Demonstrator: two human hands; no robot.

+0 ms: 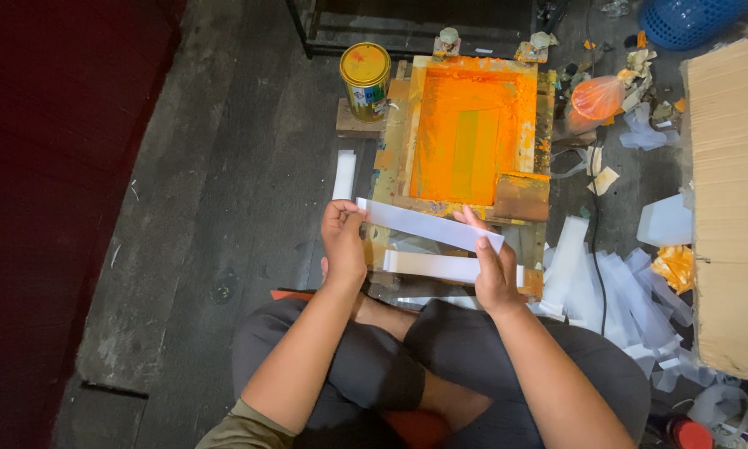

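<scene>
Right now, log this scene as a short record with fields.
Left hand: pinches one end of a white paper strip
Right hand: grips the strip's other end
Below strip: stack of white strips
Ahead: orange-inked screen frame
Left of frame: yellow tin
Right: heap of white strips, cardboard sheet

Dark, worn wooden floor planks (pixel 224 166) fill the scene, with deep red flooring (pixel 50 208) along the left edge and a black metal frame (pixel 391 33) at the top.
</scene>
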